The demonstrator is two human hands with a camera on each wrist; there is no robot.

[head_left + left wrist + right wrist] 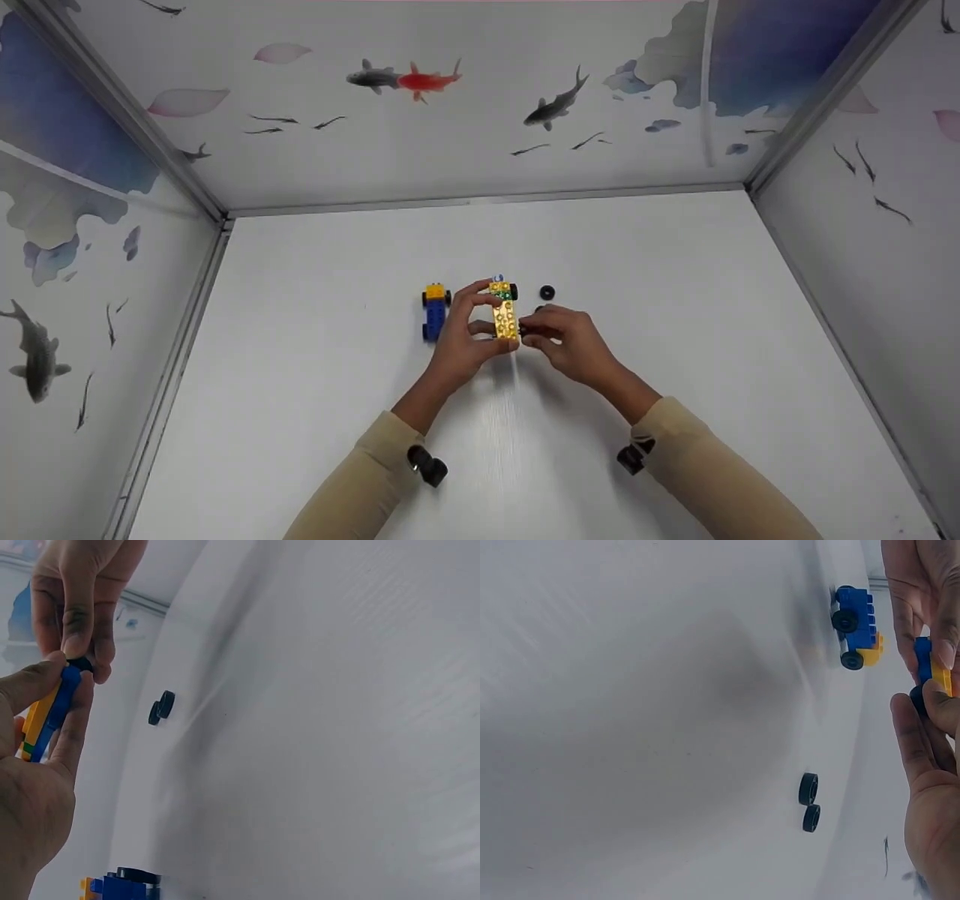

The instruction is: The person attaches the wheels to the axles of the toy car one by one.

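Note:
My left hand (459, 345) holds a toy block car (505, 319) above the table, gripping it between thumb and fingers. It has a yellow studded top with green near the far end, and a blue base (61, 701) shows in the left wrist view. A black wheel (514, 291) sits on its far right side. At the near right corner, my right hand (576, 346) pinches another black wheel (917, 699) against the blue base. Fingers hide part of that wheel, so I cannot tell whether it is seated.
A second toy car (434, 319), blue with a yellow end and black wheels, stands on the white table (315, 360) left of my left hand. Beyond my right hand are two loose black wheels, one farther off (547, 292) and one nearer (811, 818). Printed panels enclose the table.

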